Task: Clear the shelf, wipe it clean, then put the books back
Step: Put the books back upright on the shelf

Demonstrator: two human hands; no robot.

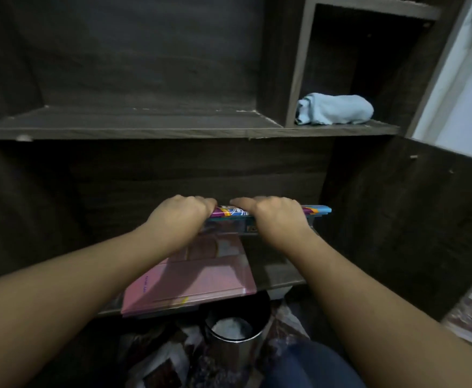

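Observation:
My left hand [180, 212] and my right hand [275, 217] both grip a colourful book [317, 210] with a teal edge, held flat above the lower shelf [279, 275] of a dark wooden unit. Under it a pink book [201, 284] lies flat on that shelf, sticking out past the front edge. The upper shelf [145, 127] is bare. A light blue cloth [335, 109] lies bunched in the small right compartment, apart from both hands.
A round metal bin [236, 329] with something white inside stands on the floor below the shelf. An open cabinet door [414, 228] hangs at the right. Papers lie on the patterned floor at bottom left.

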